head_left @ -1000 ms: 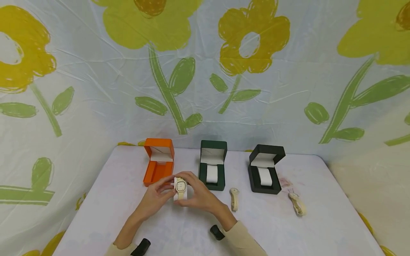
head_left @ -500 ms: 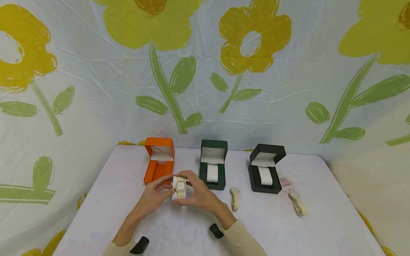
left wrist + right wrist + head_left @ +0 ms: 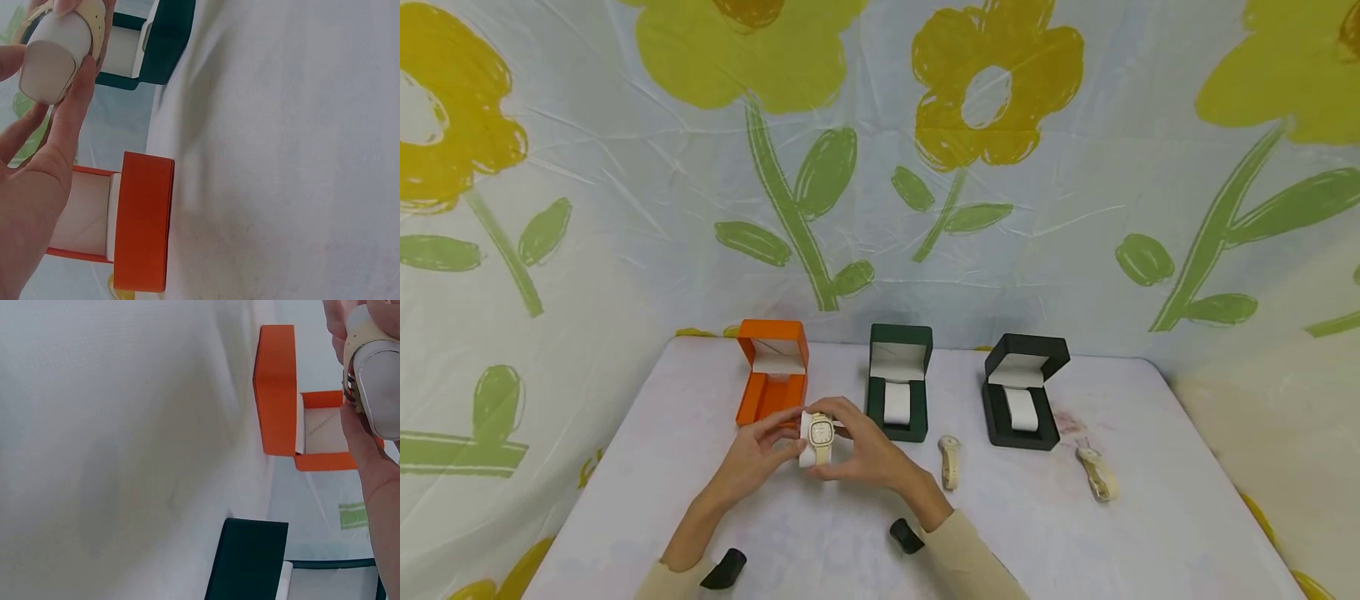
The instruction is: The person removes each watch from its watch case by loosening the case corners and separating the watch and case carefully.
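A cream-strapped watch (image 3: 822,431) with a squarish gold-rimmed dial is wrapped round a white cushion (image 3: 806,457), its dial turned up toward the head view. My left hand (image 3: 749,468) pinches the cushion's left end between thumb and fingers. From the other side, my right hand (image 3: 871,457) grips the watch and cushion, index finger over the top and thumb below. Both wrist views show the cushion's rounded white ends, with the cream strap (image 3: 97,28) running around it. Just beyond the hands stands the orange watch box (image 3: 773,400), lid up, with no cushion inside.
A green box (image 3: 901,335) and a black box (image 3: 1026,346) stand open to the right, each holding a white cushion. Two more cream-strapped watches lie on the table: one watch (image 3: 950,463) below the green box, another watch (image 3: 1097,475) farther right. A flowered cloth (image 3: 880,283) hangs behind.
Both hands have shifted slightly left with the watch and cushion. More of the white cushion now shows on the watch's left side. The boxes and other watches have stayed put.
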The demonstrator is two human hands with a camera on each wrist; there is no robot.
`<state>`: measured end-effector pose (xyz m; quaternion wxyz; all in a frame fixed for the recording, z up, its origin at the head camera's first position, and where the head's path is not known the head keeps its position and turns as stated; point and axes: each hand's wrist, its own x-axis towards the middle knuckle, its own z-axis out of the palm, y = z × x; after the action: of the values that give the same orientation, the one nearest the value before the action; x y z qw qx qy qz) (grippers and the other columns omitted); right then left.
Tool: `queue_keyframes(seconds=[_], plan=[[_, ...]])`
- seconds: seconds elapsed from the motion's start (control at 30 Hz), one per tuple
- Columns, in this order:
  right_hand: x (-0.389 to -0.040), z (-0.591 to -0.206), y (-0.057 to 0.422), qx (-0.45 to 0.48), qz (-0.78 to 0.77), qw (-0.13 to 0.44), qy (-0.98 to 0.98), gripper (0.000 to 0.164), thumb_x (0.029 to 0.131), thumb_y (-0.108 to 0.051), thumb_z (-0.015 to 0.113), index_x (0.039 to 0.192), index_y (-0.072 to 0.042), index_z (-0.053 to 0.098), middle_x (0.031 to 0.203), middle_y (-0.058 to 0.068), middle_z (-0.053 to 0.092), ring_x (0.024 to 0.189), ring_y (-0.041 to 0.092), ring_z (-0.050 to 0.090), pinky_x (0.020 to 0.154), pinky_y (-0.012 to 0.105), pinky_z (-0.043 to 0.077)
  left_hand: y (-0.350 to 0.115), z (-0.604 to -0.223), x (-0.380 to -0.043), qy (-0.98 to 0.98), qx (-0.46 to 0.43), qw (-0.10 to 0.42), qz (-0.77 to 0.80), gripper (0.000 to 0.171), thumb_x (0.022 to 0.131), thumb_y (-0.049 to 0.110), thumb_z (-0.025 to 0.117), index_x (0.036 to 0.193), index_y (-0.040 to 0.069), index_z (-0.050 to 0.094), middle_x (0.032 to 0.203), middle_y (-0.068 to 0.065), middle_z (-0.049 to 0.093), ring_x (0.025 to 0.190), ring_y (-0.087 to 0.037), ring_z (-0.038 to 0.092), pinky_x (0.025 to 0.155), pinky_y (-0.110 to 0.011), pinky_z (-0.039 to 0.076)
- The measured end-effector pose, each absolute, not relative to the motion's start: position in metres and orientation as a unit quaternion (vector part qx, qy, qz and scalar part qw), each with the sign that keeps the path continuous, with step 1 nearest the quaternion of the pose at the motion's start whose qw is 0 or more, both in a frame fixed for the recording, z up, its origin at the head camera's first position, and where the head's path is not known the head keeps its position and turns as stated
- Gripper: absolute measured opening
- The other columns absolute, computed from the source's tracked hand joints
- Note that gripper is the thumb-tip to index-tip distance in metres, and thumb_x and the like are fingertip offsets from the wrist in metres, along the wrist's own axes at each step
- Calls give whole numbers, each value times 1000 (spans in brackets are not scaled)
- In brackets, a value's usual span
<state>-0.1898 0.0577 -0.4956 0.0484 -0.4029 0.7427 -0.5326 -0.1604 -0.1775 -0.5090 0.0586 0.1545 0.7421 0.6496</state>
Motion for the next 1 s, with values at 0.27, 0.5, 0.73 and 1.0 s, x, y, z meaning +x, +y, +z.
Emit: queue_keyframes(seconds=[0.27, 0.5, 0.73, 1.0], plan=[[-187, -495, 55, -364, -526, 28, 768, 79, 79, -19, 92, 144, -7, 50, 140, -2, 52, 123, 16, 54, 103, 34, 51, -177, -510, -162, 732, 143, 48, 664, 55, 95, 9, 74, 144, -2, 53, 141, -21, 55, 111, -25, 64, 91, -25, 56], [-188, -497, 56, -376, -532, 36, 758, 79, 80, -17, 91, 146, -9, 49, 142, 0, 50, 126, 17, 53, 104, 35, 50, -181, -511, -163, 726, 136, 62, 671, 54, 95, 12, 75, 144, 3, 55, 141, -17, 56, 116, -31, 63, 92, -28, 57], [-192, -497, 59, -386, -539, 65, 746, 80, 82, -15, 89, 150, -16, 46, 147, 12, 48, 129, 18, 51, 107, 34, 48, -183, -511, -163, 727, 128, 70, 671, 55, 95, 12, 75, 145, 2, 54, 140, -18, 56, 114, -26, 64, 91, -28, 57], [-190, -497, 62, -372, -557, 83, 738, 72, 87, -14, 85, 149, -9, 48, 148, 3, 48, 128, 19, 51, 108, 35, 48, -183, -511, -163, 720, 141, 70, 676, 52, 95, 11, 74, 144, 4, 56, 139, -18, 57, 115, -32, 63, 91, -28, 57]])
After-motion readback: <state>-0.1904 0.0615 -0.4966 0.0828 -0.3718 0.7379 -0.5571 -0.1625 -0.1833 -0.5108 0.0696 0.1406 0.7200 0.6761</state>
